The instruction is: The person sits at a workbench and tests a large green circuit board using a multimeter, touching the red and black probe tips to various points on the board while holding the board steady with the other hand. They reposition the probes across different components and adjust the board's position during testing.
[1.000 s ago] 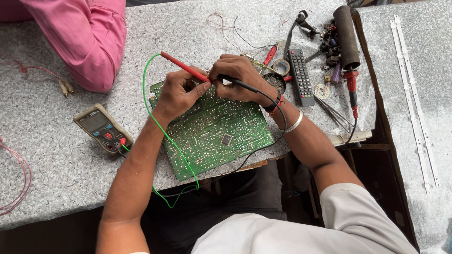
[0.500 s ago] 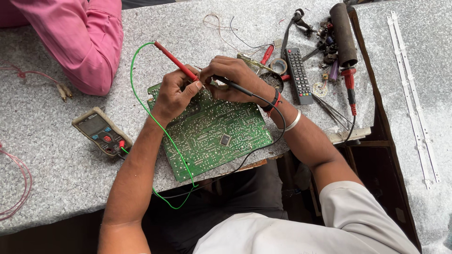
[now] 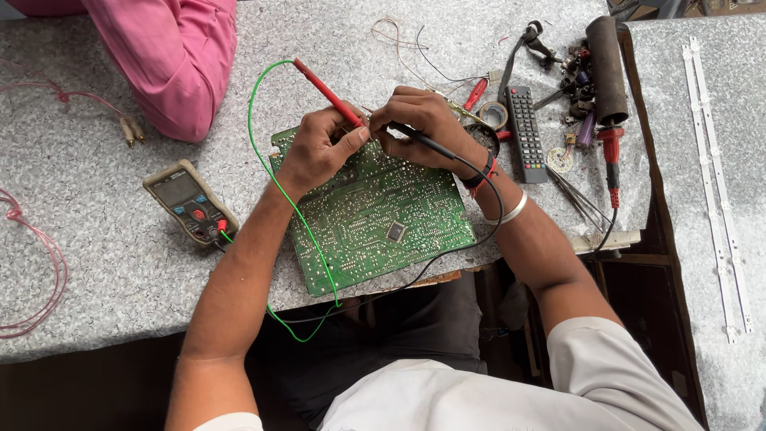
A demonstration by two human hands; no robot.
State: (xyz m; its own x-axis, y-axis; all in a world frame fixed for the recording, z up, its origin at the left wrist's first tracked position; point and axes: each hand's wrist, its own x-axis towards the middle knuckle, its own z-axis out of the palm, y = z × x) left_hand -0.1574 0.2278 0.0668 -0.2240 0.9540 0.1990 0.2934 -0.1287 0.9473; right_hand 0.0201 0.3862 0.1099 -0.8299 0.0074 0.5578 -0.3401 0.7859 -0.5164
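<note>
Over the circuit board (image 3: 375, 211), my left hand (image 3: 319, 152) grips the red probe (image 3: 327, 93) and my right hand (image 3: 423, 128) grips the black probe (image 3: 423, 140) just beside it.

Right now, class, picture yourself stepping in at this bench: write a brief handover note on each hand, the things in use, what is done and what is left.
Left hand: grips the red probe, tip down on the green circuit board.
Right hand: grips the black probe on the board's far edge.
Multimeter: on the table left of the board, leads plugged in.
Done: both probes appear placed on the board.
Left: the meter screen cannot be read from here; check it.
</note>
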